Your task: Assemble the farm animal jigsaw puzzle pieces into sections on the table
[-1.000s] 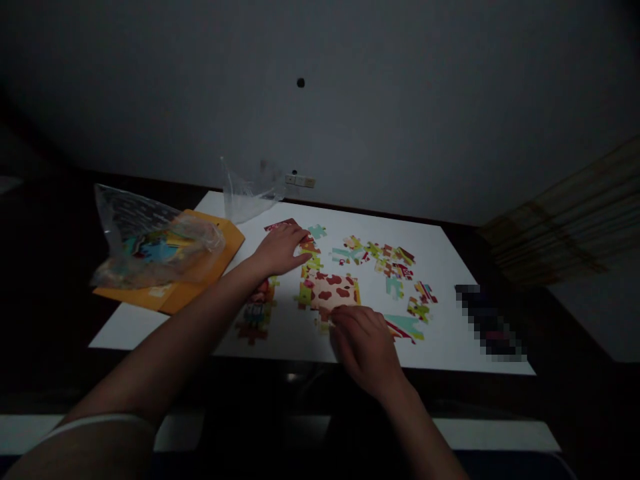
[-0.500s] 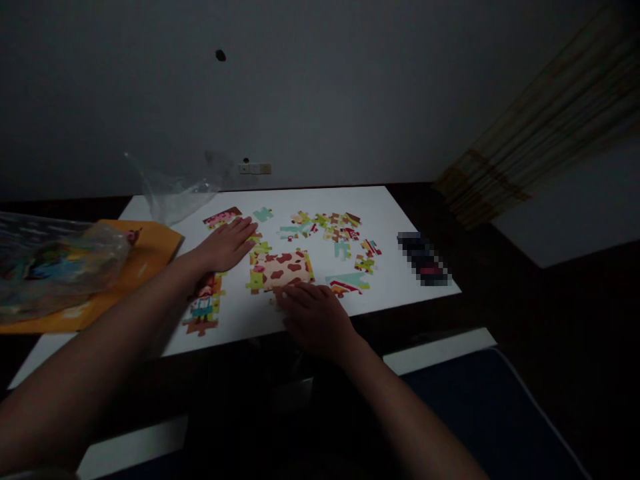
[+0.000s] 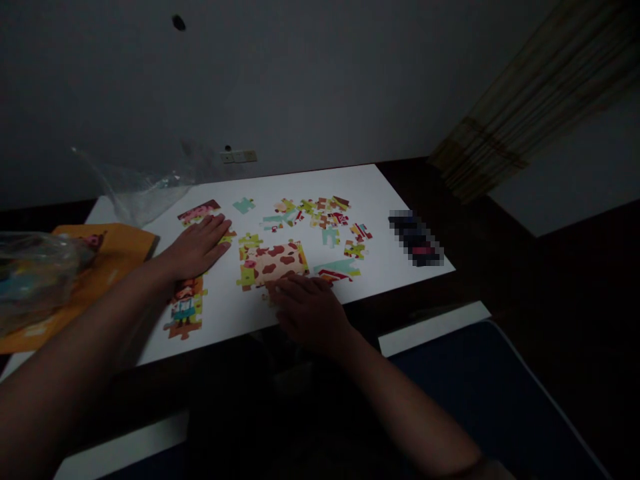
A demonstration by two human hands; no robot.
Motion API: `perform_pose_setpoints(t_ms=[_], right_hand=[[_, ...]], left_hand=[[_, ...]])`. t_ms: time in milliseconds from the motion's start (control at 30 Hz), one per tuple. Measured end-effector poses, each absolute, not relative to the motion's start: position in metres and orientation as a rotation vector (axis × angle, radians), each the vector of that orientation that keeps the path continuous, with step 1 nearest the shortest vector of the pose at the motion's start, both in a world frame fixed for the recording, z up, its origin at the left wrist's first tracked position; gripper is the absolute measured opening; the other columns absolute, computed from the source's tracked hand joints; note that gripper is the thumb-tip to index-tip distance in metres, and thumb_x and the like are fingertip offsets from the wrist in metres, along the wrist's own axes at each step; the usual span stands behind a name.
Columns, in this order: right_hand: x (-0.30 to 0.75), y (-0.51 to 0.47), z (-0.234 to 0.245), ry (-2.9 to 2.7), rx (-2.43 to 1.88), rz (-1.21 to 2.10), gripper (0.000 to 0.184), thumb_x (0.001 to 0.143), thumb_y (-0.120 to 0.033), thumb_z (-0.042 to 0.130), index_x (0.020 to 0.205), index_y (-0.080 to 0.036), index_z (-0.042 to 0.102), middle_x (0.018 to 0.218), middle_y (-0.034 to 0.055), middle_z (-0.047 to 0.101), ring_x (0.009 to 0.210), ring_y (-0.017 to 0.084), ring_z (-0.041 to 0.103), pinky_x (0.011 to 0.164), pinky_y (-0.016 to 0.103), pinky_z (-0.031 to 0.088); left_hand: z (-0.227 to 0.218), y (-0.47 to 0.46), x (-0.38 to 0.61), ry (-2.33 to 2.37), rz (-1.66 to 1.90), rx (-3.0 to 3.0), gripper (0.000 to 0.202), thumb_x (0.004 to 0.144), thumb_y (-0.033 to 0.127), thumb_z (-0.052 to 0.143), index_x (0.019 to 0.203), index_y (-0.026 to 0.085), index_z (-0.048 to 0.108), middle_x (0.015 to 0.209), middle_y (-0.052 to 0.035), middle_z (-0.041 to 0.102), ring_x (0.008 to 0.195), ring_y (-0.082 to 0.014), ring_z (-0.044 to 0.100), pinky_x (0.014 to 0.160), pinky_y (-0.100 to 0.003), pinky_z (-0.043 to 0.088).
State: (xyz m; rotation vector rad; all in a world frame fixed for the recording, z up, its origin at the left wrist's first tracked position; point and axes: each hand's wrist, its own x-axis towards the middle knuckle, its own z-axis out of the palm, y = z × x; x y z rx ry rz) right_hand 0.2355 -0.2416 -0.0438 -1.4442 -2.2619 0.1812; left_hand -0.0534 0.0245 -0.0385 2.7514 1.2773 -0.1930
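Observation:
My left hand (image 3: 197, 247) lies palm down with its fingers stretched out, over jigsaw pieces between a pink-and-brown piece (image 3: 199, 212) and a joined puzzle strip showing a figure in blue overalls (image 3: 185, 310). A yellow-green bit of puzzle (image 3: 229, 237) shows beside its fingers; the rest there is hidden. My right hand (image 3: 313, 313) rests at the near edge of a joined puzzle section with a brown-spotted cow (image 3: 280, 263). Its fingers are extended and cover part of a brown piece (image 3: 270, 293). Neither hand visibly grips anything.
Loose puzzle pieces (image 3: 325, 217) are spread on the white table (image 3: 320, 180), with a teal piece (image 3: 244, 205) farther left. At left lie an orange envelope (image 3: 120, 247) and clear plastic bags (image 3: 145, 193). A pixelated dark object (image 3: 416, 239) is at right. A blue seat (image 3: 460, 373) is nearby.
The view has shifted, so most things sit further left and the table's far edge higher. My left hand is slightly farther from the cow section; my right hand stays at its near edge.

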Motion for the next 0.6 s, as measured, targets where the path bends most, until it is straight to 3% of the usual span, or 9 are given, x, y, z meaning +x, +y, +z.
perform_pose_setpoints(t_ms=[100, 233, 333, 433, 533, 600], right_hand=[[0.243, -0.244, -0.042, -2.167, -1.389, 0.155, 0.044, 0.111, -0.032, 0.061, 0.154, -0.027, 0.067, 0.157, 0.0085, 0.075, 0.145, 0.03, 0.065, 0.115, 0.051, 0.052], [0.294, -0.234, -0.031, -1.85, -1.554, 0.026, 0.031, 0.109, -0.026, 0.056, 0.129, -0.023, 0.08, 0.124, 0.0115, 0.086, 0.113, 0.03, 0.077, 0.102, 0.048, 0.058], [0.349, -0.213, -0.02, -1.614, -1.87, -0.076, 0.041, 0.109, -0.027, 0.05, 0.135, -0.016, 0.079, 0.136, 0.0184, 0.082, 0.125, 0.036, 0.073, 0.112, 0.054, 0.056], [0.389, -0.191, -0.016, -1.599, -2.143, -0.043, 0.056, 0.107, -0.041, 0.057, 0.151, -0.009, 0.071, 0.146, 0.0251, 0.077, 0.131, 0.044, 0.069, 0.113, 0.059, 0.054], [0.409, -0.173, -0.023, -1.724, -2.259, 0.042, 0.053, 0.105, -0.045, 0.059, 0.142, -0.012, 0.077, 0.132, 0.0251, 0.082, 0.123, 0.044, 0.072, 0.108, 0.057, 0.056], [0.419, -0.165, -0.033, -1.735, -2.266, 0.061, 0.048, 0.103, -0.037, 0.058, 0.138, -0.013, 0.08, 0.129, 0.0241, 0.083, 0.119, 0.041, 0.074, 0.109, 0.056, 0.055]], left_hand=[[-0.04, 0.026, -0.052, 1.257, -0.195, 2.765, 0.089, 0.114, 0.061, 0.015, 0.183, 0.007, 0.028, 0.193, -0.0214, 0.019, 0.18, -0.0409, 0.013, 0.143, -0.06, 0.02], [-0.041, 0.026, -0.05, 1.243, -0.199, 2.792, 0.088, 0.114, 0.061, 0.015, 0.183, 0.007, 0.028, 0.193, -0.0202, 0.02, 0.181, -0.0399, 0.014, 0.144, -0.056, 0.017], [-0.04, 0.022, -0.047, 1.252, -0.204, 2.774, 0.088, 0.114, 0.062, 0.015, 0.183, 0.008, 0.028, 0.193, -0.0198, 0.019, 0.181, -0.0405, 0.013, 0.144, -0.058, 0.016], [-0.038, 0.017, -0.044, 1.242, -0.17, 2.747, 0.087, 0.113, 0.061, 0.019, 0.183, 0.01, 0.028, 0.193, -0.0196, 0.019, 0.18, -0.0416, 0.014, 0.144, -0.062, 0.017], [-0.031, 0.017, -0.043, 1.165, -0.071, 2.705, 0.092, 0.111, 0.066, 0.029, 0.181, 0.007, 0.027, 0.191, -0.0242, 0.025, 0.178, -0.0429, 0.024, 0.143, -0.06, 0.024], [-0.024, 0.021, -0.045, 1.124, 0.046, 2.659, 0.101, 0.105, 0.072, 0.046, 0.181, 0.007, 0.025, 0.186, -0.0268, 0.036, 0.169, -0.0408, 0.042, 0.139, -0.053, 0.035]])
